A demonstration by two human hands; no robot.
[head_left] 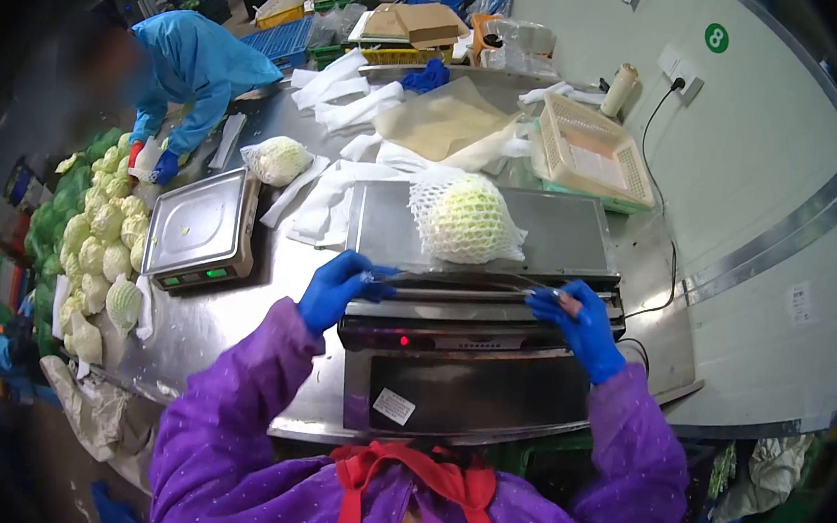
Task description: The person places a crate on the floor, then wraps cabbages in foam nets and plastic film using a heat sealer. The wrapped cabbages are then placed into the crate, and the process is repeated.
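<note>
A pale green cabbage in a white foam net sits on the flat metal plate of a wrapping machine. My left hand, in a blue glove, is at the left end of the machine's front slot, fingers pinched on what looks like the edge of clear plastic film. Over at the right end, my right hand, also gloved in blue, pinches the film too; a bare fingertip pokes through the glove. The film itself barely shows between them. A red light glows on the machine's front.
To the left stands a digital scale, with another netted cabbage behind it. Many cabbages are heaped farther left, where a co-worker in blue handles one. White foam nets and a cream basket lie behind the machine.
</note>
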